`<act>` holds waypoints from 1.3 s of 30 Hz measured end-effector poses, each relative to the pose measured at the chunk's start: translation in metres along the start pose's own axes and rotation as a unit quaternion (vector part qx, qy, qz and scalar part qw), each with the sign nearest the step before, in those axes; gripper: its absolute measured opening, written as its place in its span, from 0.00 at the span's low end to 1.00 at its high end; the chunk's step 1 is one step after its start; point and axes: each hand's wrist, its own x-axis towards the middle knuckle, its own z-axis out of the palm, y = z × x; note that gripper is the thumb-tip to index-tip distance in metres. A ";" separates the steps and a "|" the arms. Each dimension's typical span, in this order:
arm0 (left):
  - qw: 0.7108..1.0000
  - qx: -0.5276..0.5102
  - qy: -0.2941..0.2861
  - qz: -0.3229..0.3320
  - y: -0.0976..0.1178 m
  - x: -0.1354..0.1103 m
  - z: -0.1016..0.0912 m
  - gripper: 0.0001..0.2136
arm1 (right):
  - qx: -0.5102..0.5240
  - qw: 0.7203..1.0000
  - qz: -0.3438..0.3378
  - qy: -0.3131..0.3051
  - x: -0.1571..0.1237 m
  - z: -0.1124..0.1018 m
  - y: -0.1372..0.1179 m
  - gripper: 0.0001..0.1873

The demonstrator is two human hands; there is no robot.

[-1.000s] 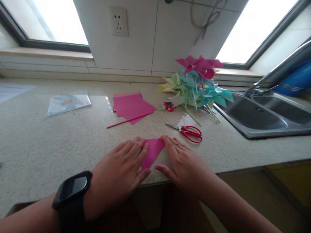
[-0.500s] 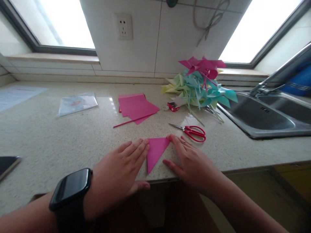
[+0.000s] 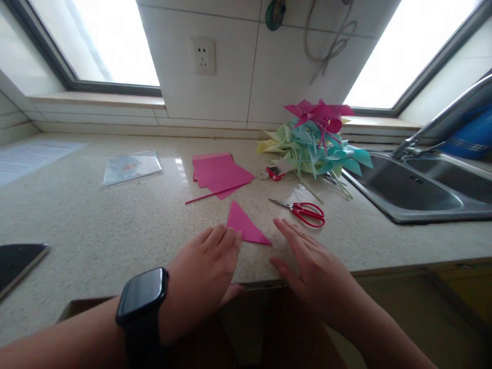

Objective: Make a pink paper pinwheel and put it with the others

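Note:
A pink paper folded into a triangle (image 3: 243, 226) lies flat on the speckled countertop (image 3: 115, 220) near its front edge. My left hand (image 3: 203, 271), with a black watch on the wrist, rests flat beside the triangle's left corner, fingertips touching its edge. My right hand (image 3: 307, 266) lies flat and open just right of the triangle, fingers stretched out and apart from the paper. Neither hand holds anything.
Red scissors (image 3: 305, 211) lie right of the triangle. Behind are a stack of pink sheets (image 3: 219, 171) with a thin pink stick (image 3: 211, 195), a pile of paper pinwheels (image 3: 315, 141), a small red box (image 3: 274, 173), a plastic sleeve (image 3: 130, 167) and a steel sink (image 3: 418, 187).
The pink triangle has been turned, its point now facing away instead of toward me. My right hand drew back off the paper; my left hand slid lower.

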 end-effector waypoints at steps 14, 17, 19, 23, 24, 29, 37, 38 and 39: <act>0.998 -0.057 0.017 -0.002 0.022 0.001 0.007 0.22 | 0.012 0.995 -0.093 -0.041 -0.008 0.009 -0.023 0.32; 0.999 -0.027 0.035 0.014 0.026 -0.001 0.012 0.20 | 0.018 0.992 -0.126 -0.019 -0.009 0.007 -0.025 0.31; 0.999 0.005 0.045 0.020 0.028 -0.001 0.016 0.19 | 0.028 0.990 -0.140 -0.011 -0.009 0.008 -0.029 0.32; 0.999 0.032 0.018 0.019 0.029 -0.001 0.015 0.20 | 0.056 0.989 -0.137 -0.024 -0.004 0.015 -0.037 0.35; 0.999 0.029 0.011 0.021 0.028 -0.001 0.013 0.20 | 0.061 0.989 -0.132 -0.031 -0.003 0.016 -0.037 0.35; 0.999 0.022 -0.015 0.046 0.024 0.000 0.005 0.20 | 0.083 0.989 -0.102 -0.067 0.000 0.015 -0.035 0.43; 0.997 0.031 -0.011 0.065 0.022 -0.001 0.005 0.19 | 0.080 0.991 -0.072 -0.077 0.007 0.006 -0.025 0.39; 0.997 0.025 -0.013 0.067 0.022 -0.001 0.005 0.19 | 0.072 0.992 -0.066 -0.078 0.007 0.006 -0.022 0.38; 0.997 0.021 -0.018 0.068 0.021 -0.001 0.005 0.18 | 0.062 0.993 -0.061 -0.076 0.007 0.007 -0.019 0.36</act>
